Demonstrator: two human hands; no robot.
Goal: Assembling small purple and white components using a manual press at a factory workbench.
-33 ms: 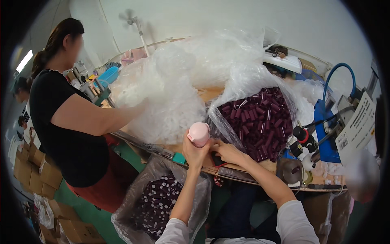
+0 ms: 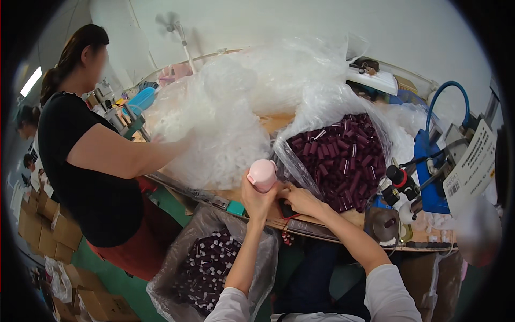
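At the table's front edge, my left hand is wrapped round a pink lidded bottle, which stands upright in its grip. Just to its right, my right hand has its fingers curled in close to the bottle's lower side; what they hold, if anything, is hidden. Under that hand lies a dark flat object with a red edge, its kind unclear. A red and white charm dangles below the table edge. Beyond my right hand, an open clear plastic bag holds many dark purple tubes.
A co-worker in a black top stands at the left, one arm reaching into white pieces in clear plastic. Below the table, a lined bin holds purple and white parts. A blue bench device stands right; cartons stack lower left.
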